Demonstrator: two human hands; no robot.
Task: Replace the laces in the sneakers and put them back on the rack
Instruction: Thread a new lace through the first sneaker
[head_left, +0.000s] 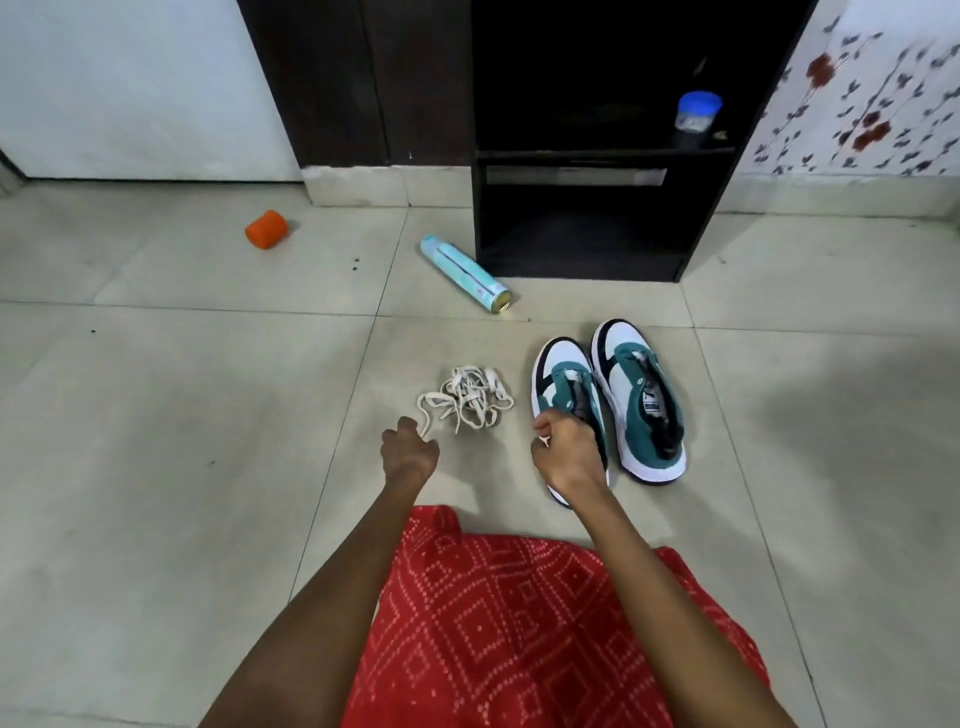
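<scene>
Head view: pinching a strand of the heaped white laces (470, 397) in left grip (410, 449), a lace tip (544, 440) in right grip (569, 452) above the near teal sneaker (563, 374); both sneakers (628, 379) on floor (208, 415) before rack (582, 270). Could tighten the tangle into knots by pulling too fast.

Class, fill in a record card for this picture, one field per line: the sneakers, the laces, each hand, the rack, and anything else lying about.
Sneakers: teal and white pair, side by side on the floor, apparently unlaced
Laces: white, tangled heap left of the pair
Left hand: grips a strand of the heap
Right hand: over one sneaker, pinches a small white lace tip
Rack: black, beyond the pair, holds a blue-lidded jar, no shoes
Also there: spray can lying down, orange object
</scene>
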